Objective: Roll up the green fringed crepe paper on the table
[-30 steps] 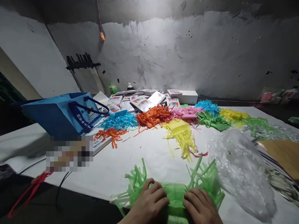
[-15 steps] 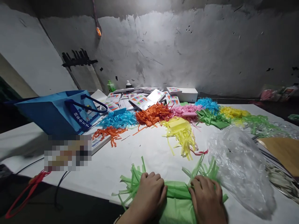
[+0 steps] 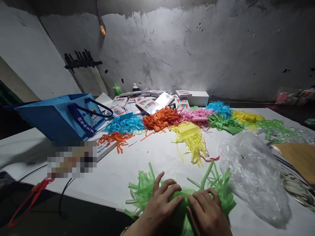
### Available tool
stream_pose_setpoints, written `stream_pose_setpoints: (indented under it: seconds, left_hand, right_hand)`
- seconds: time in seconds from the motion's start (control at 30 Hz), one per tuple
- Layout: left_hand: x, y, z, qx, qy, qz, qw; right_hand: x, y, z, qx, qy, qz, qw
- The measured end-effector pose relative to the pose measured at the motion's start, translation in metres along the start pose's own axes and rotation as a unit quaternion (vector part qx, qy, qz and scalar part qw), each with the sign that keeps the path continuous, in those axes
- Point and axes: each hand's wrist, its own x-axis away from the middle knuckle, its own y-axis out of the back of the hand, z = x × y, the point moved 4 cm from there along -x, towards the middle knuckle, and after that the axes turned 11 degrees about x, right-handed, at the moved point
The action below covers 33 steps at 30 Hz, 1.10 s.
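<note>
A sheet of green tissue paper (image 3: 187,226) with fringed ends lies at the near table edge, its upper edge folded over. My left hand (image 3: 161,203) presses on its left half, with fingers bent over the fold and the little finger lifted. Close beside it, my right hand (image 3: 208,209) has its fingers curled over the fold from the right. The left thumb is hidden beneath the hand. Strips of green fringe stick out past both hands. Beyond them rests a yellow fringed paper bundle (image 3: 188,131).
Orange (image 3: 161,119), blue, pink and green fringed bundles line the table's middle. Behind them are piled flat printed boxes (image 3: 147,104). On the left stands a blue bag (image 3: 54,114); a clear plastic bag (image 3: 253,177) lies at right, beside a brown paper piece (image 3: 297,160).
Both hands have moved inward along the fold and are now closer together. My left fingers have spread and the little finger has lifted. The green paper between them is more covered.
</note>
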Motion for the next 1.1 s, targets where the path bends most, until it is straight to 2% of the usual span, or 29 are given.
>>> stream_pose_setpoints:
  seconds: [0.13,0.23,0.4,0.47,0.57,0.73,0.87,1.0,1.1]
  left_hand:
    - [-0.007,0.001,-0.007,0.025,-0.021,0.005,0.999]
    - [-0.004,0.005,-0.004,0.019,-0.023,0.009,1.0]
    - [0.012,0.007,0.005,0.031,-0.005,0.027,0.999]
    - [0.017,0.007,0.006,0.038,0.015,0.03,0.999]
    - [0.017,0.01,0.004,0.036,0.062,0.033,0.997]
    - [0.008,0.011,0.003,0.058,0.198,0.115,0.972]
    - [0.0,0.008,0.008,0.043,0.276,0.159,0.947]
    - [-0.001,0.003,0.014,0.038,0.296,0.197,0.934]
    - [0.003,0.0,0.015,0.03,0.255,0.168,0.952]
  right_hand:
    - [-0.005,0.0,0.006,0.039,0.03,-0.041,0.998]
    - [-0.001,0.002,0.002,0.041,0.059,-0.036,0.997]
    - [0.018,0.004,-0.012,0.001,0.025,-0.054,0.998]
    - [0.024,0.004,-0.016,-0.021,0.004,-0.034,0.999]
    - [0.026,0.0,-0.02,-0.054,-0.042,0.028,0.997]
    - [0.023,-0.003,-0.024,-0.034,-0.133,0.062,0.989]
    - [0.018,-0.002,-0.022,0.019,-0.145,0.061,0.987]
    - [0.017,-0.002,-0.02,0.032,-0.148,0.061,0.987]
    - [0.018,-0.002,-0.018,-0.006,-0.138,0.047,0.989]
